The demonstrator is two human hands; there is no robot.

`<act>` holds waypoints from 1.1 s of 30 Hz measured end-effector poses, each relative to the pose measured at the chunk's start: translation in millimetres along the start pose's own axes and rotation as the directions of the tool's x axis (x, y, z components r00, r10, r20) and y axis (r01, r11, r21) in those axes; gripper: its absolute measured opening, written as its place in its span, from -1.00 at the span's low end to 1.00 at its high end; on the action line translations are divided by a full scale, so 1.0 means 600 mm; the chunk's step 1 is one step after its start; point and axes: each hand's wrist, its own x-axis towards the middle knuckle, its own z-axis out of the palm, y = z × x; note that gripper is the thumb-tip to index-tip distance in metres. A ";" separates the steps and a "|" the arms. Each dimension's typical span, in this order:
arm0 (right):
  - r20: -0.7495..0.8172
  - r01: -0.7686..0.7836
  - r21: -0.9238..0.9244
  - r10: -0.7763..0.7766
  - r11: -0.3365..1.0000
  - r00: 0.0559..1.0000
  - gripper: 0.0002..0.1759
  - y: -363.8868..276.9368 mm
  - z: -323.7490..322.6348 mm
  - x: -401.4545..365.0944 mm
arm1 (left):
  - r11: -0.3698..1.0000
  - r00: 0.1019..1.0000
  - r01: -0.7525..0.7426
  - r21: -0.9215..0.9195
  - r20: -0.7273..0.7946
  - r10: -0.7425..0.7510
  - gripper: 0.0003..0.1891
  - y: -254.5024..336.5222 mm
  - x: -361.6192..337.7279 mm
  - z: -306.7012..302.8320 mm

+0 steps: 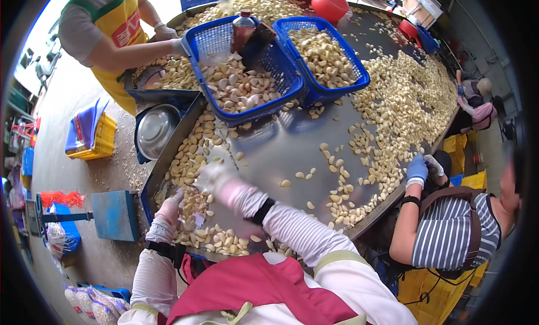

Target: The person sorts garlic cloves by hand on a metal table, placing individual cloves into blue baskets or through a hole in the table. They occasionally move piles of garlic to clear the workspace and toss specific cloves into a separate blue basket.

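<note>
At the near left edge of the metal table, my left hand is among garlic cloves, its fingers drawn together. Whatever those fingers hold, if anything, is hidden. My right hand, pale and smeared by motion, hovers just beyond it over the same cloves, so its fingers cannot be made out. Between and below the hands lie small bits of garlic skin. Further off, a blue basket holds garlic cloves, a bottle and a dark object.
Beside it stands a second blue basket with cloves. A large clove heap covers the table's right side. One person works across on the left, another in stripes on the right. A metal bowl sits outside the left edge.
</note>
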 end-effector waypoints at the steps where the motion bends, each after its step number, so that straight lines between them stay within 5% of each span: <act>1: -0.229 0.026 -0.296 -0.097 0.955 0.969 -0.39 -0.001 -0.038 -0.025 | 1.000 1.000 0.002 -0.010 -0.007 -0.002 -0.54 0.003 -0.012 0.008; 3: -0.331 -0.091 -0.504 -0.095 0.859 0.939 -0.33 -0.005 -0.081 -0.025 | 0.904 0.932 -0.345 0.251 -0.021 0.362 -0.70 0.023 -0.043 0.031; 4: -0.329 -0.082 -0.510 -0.107 0.856 0.938 -0.33 -0.003 -0.085 -0.029 | 0.842 0.857 -0.488 0.231 -0.056 0.513 -0.83 0.017 -0.005 0.026; 5: -0.402 -0.106 -0.533 -0.141 0.840 0.905 -0.33 0.003 -0.082 -0.036 | 0.839 0.852 -0.495 0.227 -0.060 0.520 -0.83 0.035 -0.011 0.033; 6: -0.468 -0.132 -0.554 -0.176 0.822 0.866 -0.31 0.009 -0.075 -0.040 | 0.553 0.597 -0.716 0.427 -0.037 0.802 -0.85 0.064 -0.024 0.054; 7: -0.461 -0.125 -0.563 -0.185 0.817 0.868 -0.31 0.011 -0.064 -0.040 | 0.185 0.269 -0.786 0.590 0.057 0.961 -0.85 0.087 -0.030 0.071; 9: -0.237 -0.100 -0.687 -0.092 0.720 0.967 -0.10 0.020 -0.032 -0.037 | -0.065 0.167 -0.763 0.643 0.293 0.942 -0.84 0.124 -0.026 0.099; 10: -0.253 -0.064 -0.681 -0.152 0.730 0.955 -0.09 0.038 -0.003 -0.032 | -0.286 0.130 -0.663 0.691 0.484 0.866 -0.86 0.138 -0.039 0.112; 11: -0.250 -0.063 -0.683 -0.153 0.728 0.956 -0.09 0.036 0.012 -0.044 | -0.380 0.261 -0.500 0.778 0.554 0.791 -0.77 0.143 -0.040 0.131; 14: -0.084 0.060 -0.690 -0.162 0.721 0.983 -0.26 0.015 0.023 -0.083 | -0.382 0.369 -0.355 0.854 0.503 0.781 -0.72 0.133 0.009 0.147; 15: -0.080 0.063 -0.694 -0.164 0.718 0.983 -0.26 0.018 0.017 -0.092 | -0.291 0.491 -0.388 0.875 0.463 0.737 -0.75 0.136 0.003 0.147; 16: -0.147 0.083 -0.570 -0.201 0.817 0.968 -0.36 0.021 0.009 -0.100 | -0.195 0.603 -0.406 0.893 0.422 0.677 -0.77 0.140 -0.005 0.145; 17: -0.216 0.112 -0.431 -0.223 0.895 0.951 -0.46 0.024 -0.001 -0.108 | -0.187 0.604 -0.404 0.895 0.415 0.680 -0.77 0.138 -0.030 0.146; 19: -0.307 0.045 -0.359 -0.164 0.932 0.937 -0.65 0.009 -0.028 -0.131 | 0.261 0.514 -0.812 0.523 0.428 0.744 -0.82 0.123 -0.113 0.155; 21: -0.311 0.162 -0.005 -0.156 0.987 0.938 -0.69 0.019 -0.030 -0.144 | 0.282 0.463 -0.874 0.396 0.497 0.734 -0.82 0.111 -0.194 0.174; 22: -0.146 0.152 0.169 -0.128 0.974 0.981 -0.71 0.024 -0.031 -0.147 | 0.279 0.377 -0.926 0.256 0.557 0.740 -0.82 0.108 -0.211 0.179; 23: -0.144 0.150 0.169 -0.127 0.974 0.981 -0.71 0.021 -0.029 -0.153 | 0.281 0.378 -0.925 0.255 0.556 0.740 -0.82 0.102 -0.211 0.177; 25: 0.022 0.028 0.363 -0.038 0.932 0.999 -0.75 0.013 -0.028 -0.167 | 0.095 0.170 -0.983 0.154 0.608 0.776 -0.84 0.083 -0.208 0.177; 27: -0.052 0.078 0.347 -0.064 0.934 0.997 -0.87 0.028 -0.013 -0.166 | 0.092 0.121 -0.992 0.081 0.570 0.813 -0.85 0.063 -0.209 0.178; 29: -0.159 0.623 -0.016 -0.617 0.782 0.771 -0.80 0.042 -0.009 -0.153 | 0.516 0.448 -0.856 -0.025 0.462 0.765 -0.85 0.050 -0.213 0.177; 30: -0.158 0.625 -0.013 -0.619 0.780 0.769 -0.80 0.033 -0.010 -0.153 | 0.674 0.577 -0.733 -0.091 0.441 0.687 -0.84 0.041 -0.206 0.173; 31: -0.073 0.332 0.500 -0.343 0.800 0.937 -0.75 0.024 -0.013 -0.155 | 0.673 0.577 -0.734 -0.089 0.439 0.688 -0.84 0.030 -0.190 0.174; 32: 0.161 -0.078 0.838 -0.108 0.541 0.981 -0.68 0.011 -0.019 -0.156 | 0.722 0.632 -0.662 -0.203 0.366 0.683 -0.83 0.018 -0.171 0.176; 33: 0.078 -0.027 0.860 -0.079 0.509 0.994 -0.75 0.012 -0.011 -0.145 | 0.745 0.686 -0.584 -0.320 0.296 0.665 -0.81 0.020 -0.164 0.177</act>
